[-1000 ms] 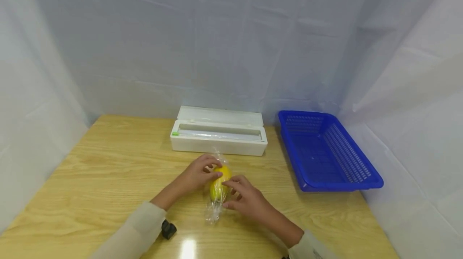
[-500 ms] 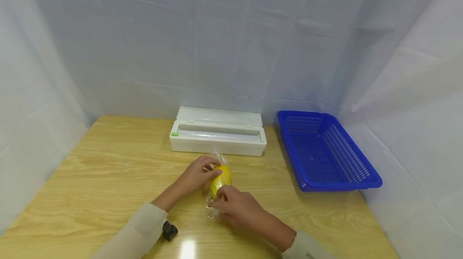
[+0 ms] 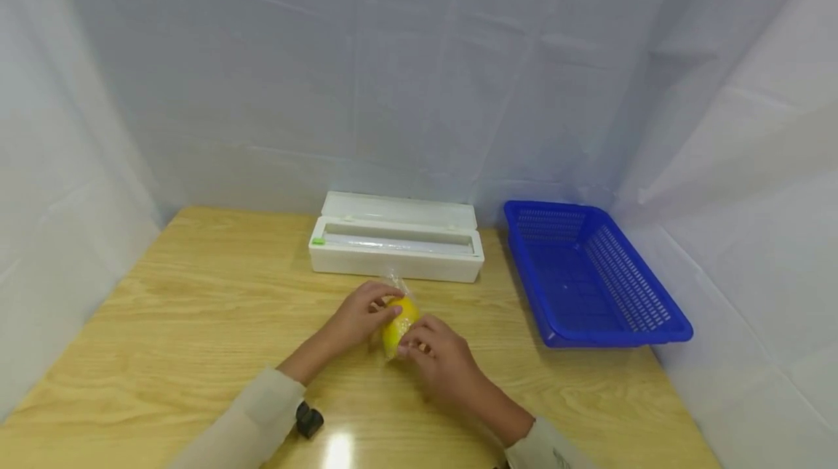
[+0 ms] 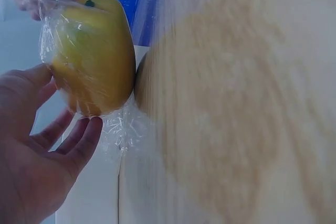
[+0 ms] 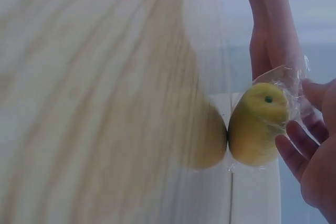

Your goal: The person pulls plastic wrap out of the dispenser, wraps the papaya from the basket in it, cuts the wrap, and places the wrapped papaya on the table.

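A yellow mango (image 3: 395, 333), greenish on one face and with a small dark green stem spot, lies on the table inside clear plastic wrap (image 4: 123, 132). My left hand (image 3: 361, 313) holds its far end, thumb on one side and fingertips on the other, as the left wrist view shows. At the near end my right hand (image 3: 447, 361) pinches the plastic wrap against the mango with thumb and fingertips. In the right wrist view the film (image 5: 294, 85) is gathered beside the stem end. A loose tail of film (image 3: 396, 281) sticks out past the far end.
Behind the hands stands a white cling film dispenser box (image 3: 396, 263), lid raised, with a roll inside and a green slider at its left. A blue perforated basket (image 3: 553, 323) sits at the right. White sheeting (image 3: 406, 91) hangs around the wooden table (image 3: 196, 323).
My right hand went down to the near tail of film, then came back up with it, folding it onto the mango. The left hand has stayed on the far end.
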`<state>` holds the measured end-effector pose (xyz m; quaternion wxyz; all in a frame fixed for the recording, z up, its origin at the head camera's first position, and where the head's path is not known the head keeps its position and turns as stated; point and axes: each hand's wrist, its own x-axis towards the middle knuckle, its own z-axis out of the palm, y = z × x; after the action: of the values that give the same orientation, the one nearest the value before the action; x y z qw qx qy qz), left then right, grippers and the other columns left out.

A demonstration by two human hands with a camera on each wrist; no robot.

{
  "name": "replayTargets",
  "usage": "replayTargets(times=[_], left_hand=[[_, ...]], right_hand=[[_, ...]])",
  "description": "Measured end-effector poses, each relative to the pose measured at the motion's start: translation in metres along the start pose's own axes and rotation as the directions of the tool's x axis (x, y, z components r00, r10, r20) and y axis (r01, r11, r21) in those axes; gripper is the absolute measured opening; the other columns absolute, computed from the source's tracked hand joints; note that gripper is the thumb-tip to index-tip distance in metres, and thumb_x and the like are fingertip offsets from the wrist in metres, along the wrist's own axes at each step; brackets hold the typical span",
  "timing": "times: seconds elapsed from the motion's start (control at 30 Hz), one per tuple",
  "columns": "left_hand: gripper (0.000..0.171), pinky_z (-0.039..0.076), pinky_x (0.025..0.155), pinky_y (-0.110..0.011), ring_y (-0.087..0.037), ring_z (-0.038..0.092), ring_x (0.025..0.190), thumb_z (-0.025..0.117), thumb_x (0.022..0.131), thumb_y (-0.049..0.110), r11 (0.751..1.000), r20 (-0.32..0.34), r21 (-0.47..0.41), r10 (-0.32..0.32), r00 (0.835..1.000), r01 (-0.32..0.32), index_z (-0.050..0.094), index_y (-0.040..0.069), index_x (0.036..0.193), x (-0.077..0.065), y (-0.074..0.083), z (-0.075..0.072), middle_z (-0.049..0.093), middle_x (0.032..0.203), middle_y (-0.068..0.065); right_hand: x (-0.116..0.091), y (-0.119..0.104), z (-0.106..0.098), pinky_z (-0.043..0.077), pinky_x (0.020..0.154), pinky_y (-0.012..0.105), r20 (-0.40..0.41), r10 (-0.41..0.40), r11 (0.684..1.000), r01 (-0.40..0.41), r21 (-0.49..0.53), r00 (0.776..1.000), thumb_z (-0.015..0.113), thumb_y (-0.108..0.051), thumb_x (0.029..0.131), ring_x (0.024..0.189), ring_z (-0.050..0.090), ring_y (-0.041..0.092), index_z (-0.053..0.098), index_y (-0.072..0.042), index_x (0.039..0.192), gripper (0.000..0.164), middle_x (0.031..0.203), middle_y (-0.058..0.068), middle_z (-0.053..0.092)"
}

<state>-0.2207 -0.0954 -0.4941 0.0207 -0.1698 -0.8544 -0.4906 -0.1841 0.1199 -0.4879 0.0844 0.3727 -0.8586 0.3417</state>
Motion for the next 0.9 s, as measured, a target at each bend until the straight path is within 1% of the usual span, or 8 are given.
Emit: replayTargets(times=[0.1, 0.23, 0.37, 0.47, 0.53, 0.63, 0.77, 0.9], left_hand=[[0.028, 0.055, 0.092, -0.040, -0.024, 0.060, 0.112, 0.065, 0.100, 0.025, 1.000, 0.017, -0.001, 0.031, 0.999, -0.031, 0.070, 0.014, 0.125, 0.001, -0.001, 0.001, 0.060, 0.130, -0.008], [0.026, 0.055, 0.094, -0.043, -0.026, 0.058, 0.118, 0.066, 0.099, 0.021, 0.999, 0.022, -0.003, 0.048, 0.999, -0.048, 0.071, 0.013, 0.123, 0.001, 0.000, 0.002, 0.061, 0.130, -0.007], [0.025, 0.055, 0.091, -0.036, -0.026, 0.058, 0.117, 0.066, 0.099, 0.019, 0.998, 0.017, 0.003, 0.062, 0.998, -0.062, 0.071, 0.012, 0.122, 0.001, 0.001, 0.003, 0.062, 0.128, -0.008], [0.025, 0.054, 0.089, -0.031, -0.026, 0.058, 0.116, 0.066, 0.099, 0.020, 0.997, 0.016, 0.003, 0.075, 0.997, -0.075, 0.072, 0.010, 0.121, 0.001, -0.001, 0.003, 0.062, 0.126, -0.009], [0.026, 0.055, 0.090, -0.032, -0.026, 0.058, 0.116, 0.066, 0.099, 0.022, 0.998, 0.020, 0.003, 0.070, 0.997, -0.070, 0.072, 0.010, 0.121, 0.001, -0.002, 0.003, 0.061, 0.126, -0.009], [0.029, 0.054, 0.094, -0.039, -0.029, 0.056, 0.121, 0.063, 0.101, 0.027, 0.999, 0.044, -0.007, 0.051, 0.998, -0.051, 0.071, 0.010, 0.123, -0.001, -0.001, 0.001, 0.059, 0.131, -0.010], [0.042, 0.049, 0.102, -0.050, -0.032, 0.047, 0.131, 0.063, 0.100, 0.038, 1.000, 0.122, -0.003, 0.013, 0.992, -0.013, 0.066, 0.010, 0.132, -0.005, 0.002, -0.003, 0.051, 0.141, -0.010], [0.073, 0.036, 0.112, -0.062, -0.038, 0.032, 0.142, 0.077, 0.085, 0.050, 0.997, 0.207, 0.071, -0.002, 0.978, -0.013, 0.056, 0.012, 0.144, -0.008, 0.006, -0.004, 0.039, 0.153, -0.013]], right_hand=[[0.004, 0.002, 0.000, 0.053, 0.073, 0.021, -0.011, 0.116, 0.986, -0.114, 0.122, 0.993, 0.065, -0.026, 0.098, 0.088, 0.056, 0.005, 0.073, -0.019, 0.096, 0.010, 0.104, -0.009, 0.057], [0.011, 0.006, 0.003, 0.052, 0.072, 0.022, -0.039, 0.196, 0.964, -0.185, 0.192, 0.980, 0.064, -0.028, 0.100, 0.085, 0.054, 0.007, 0.074, -0.018, 0.095, 0.016, 0.098, -0.008, 0.057], [0.016, 0.008, 0.008, 0.051, 0.070, 0.022, -0.072, 0.281, 0.932, -0.254, 0.257, 0.957, 0.068, -0.028, 0.098, 0.082, 0.055, 0.008, 0.073, -0.017, 0.098, 0.012, 0.092, -0.007, 0.060], [0.019, 0.008, 0.010, 0.051, 0.068, 0.022, -0.071, 0.344, 0.905, -0.310, 0.291, 0.936, 0.070, -0.027, 0.096, 0.082, 0.057, 0.010, 0.071, -0.015, 0.103, 0.014, 0.089, -0.005, 0.063], [0.021, 0.008, 0.010, 0.051, 0.066, 0.023, -0.052, 0.388, 0.885, -0.356, 0.301, 0.920, 0.072, -0.028, 0.095, 0.081, 0.058, 0.011, 0.070, -0.016, 0.104, 0.015, 0.088, -0.005, 0.063], [0.022, 0.010, 0.010, 0.050, 0.063, 0.023, -0.022, 0.412, 0.878, -0.390, 0.278, 0.911, 0.072, -0.031, 0.095, 0.080, 0.057, 0.012, 0.069, -0.017, 0.103, 0.017, 0.090, -0.005, 0.063], [0.025, 0.011, 0.008, 0.049, 0.063, 0.023, 0.015, 0.439, 0.869, -0.428, 0.249, 0.899, 0.071, -0.037, 0.095, 0.079, 0.055, 0.012, 0.068, -0.018, 0.102, 0.020, 0.092, -0.005, 0.062], [0.026, 0.014, 0.004, 0.049, 0.062, 0.023, 0.049, 0.459, 0.848, -0.454, 0.273, 0.887, 0.072, -0.036, 0.094, 0.079, 0.056, 0.014, 0.067, -0.019, 0.098, 0.019, 0.090, -0.003, 0.063]])
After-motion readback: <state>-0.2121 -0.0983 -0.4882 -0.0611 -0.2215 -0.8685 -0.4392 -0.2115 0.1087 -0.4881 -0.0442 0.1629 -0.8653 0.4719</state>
